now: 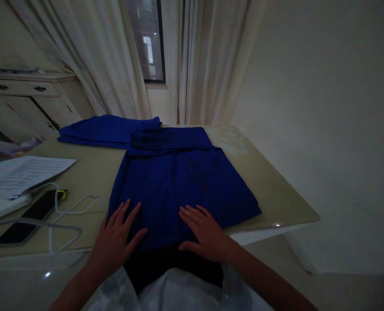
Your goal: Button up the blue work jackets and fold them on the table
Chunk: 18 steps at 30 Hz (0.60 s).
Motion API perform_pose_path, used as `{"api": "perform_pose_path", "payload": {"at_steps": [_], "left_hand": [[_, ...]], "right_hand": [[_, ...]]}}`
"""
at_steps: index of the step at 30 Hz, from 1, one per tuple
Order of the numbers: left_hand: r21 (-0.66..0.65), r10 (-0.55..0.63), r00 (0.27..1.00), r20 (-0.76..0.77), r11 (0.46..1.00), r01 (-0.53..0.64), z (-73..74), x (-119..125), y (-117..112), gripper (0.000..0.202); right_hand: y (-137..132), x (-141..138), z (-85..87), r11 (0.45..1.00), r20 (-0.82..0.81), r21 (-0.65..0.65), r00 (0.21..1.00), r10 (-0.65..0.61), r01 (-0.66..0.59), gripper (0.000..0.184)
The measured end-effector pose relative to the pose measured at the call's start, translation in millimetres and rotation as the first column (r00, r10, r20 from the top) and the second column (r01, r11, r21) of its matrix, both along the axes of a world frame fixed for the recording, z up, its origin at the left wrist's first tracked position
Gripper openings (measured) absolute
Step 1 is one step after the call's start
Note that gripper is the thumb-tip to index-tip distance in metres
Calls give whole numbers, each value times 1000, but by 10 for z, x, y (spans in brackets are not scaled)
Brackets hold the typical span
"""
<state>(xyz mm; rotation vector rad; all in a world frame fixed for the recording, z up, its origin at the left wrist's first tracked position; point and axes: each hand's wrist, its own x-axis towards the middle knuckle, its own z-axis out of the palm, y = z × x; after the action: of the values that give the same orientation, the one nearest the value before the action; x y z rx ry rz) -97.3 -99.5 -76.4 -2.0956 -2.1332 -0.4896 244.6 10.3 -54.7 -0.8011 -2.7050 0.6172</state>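
Observation:
A blue garment [192, 181] is spread over the table's near part, with a seam down its middle and a folded-over band at its far end. I cannot tell what kind of garment it is. My left hand [114, 237] lies on its near left corner, fingers spread. On the near edge, right of the seam, my right hand [205, 231] rests flat with its fingers stretched out. Neither hand grips the cloth. Behind it at the far left is a second blue garment [104, 129], folded, partly covered by the first one's far end.
The cream table [269, 194] has its right edge near a plain wall. Left of the cloth are a phone [30, 218], a white cable [72, 211], a white power strip [7, 207] and printed paper [26, 172]. Curtains [208, 60] and a cabinet [33, 95] stand beyond.

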Motion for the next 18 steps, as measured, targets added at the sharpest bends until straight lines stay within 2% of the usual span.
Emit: {"api": "perform_pose_path", "payload": {"at_steps": [2,4,5,7,9,11,13,16,18], "left_hand": [[33,-108,994,7,994,107,42,7,-65,85],[70,-157,988,-6,985,157,76,-58,-156,91],[85,-162,987,-16,983,163,73,-117,-220,87],[125,-166,986,-28,978,168,24,-253,-374,70],[185,-189,982,-19,964,189,-60,-356,-532,61],[278,-216,976,21,939,202,-151,-389,-685,63],[381,-241,968,65,903,199,-254,-365,-855,74],[513,-258,959,114,842,166,-429,-312,-1180,91],[459,-218,968,126,878,138,-477,-283,-1389,101]], "right_hand": [[-135,-173,7,997,48,42,996,69,-71,92],[-112,-138,23,993,84,116,996,29,-39,98],[-71,-41,22,987,102,160,995,-15,-2,102],[20,268,-10,962,126,251,982,-143,108,110],[83,646,-84,922,123,321,956,-266,215,102],[83,1007,-167,900,106,367,950,-294,237,81],[-5,1309,-205,891,87,404,961,-262,206,74],[-274,1667,-79,904,97,402,975,-200,145,84],[-444,1864,161,910,88,388,977,-196,147,85]]}}
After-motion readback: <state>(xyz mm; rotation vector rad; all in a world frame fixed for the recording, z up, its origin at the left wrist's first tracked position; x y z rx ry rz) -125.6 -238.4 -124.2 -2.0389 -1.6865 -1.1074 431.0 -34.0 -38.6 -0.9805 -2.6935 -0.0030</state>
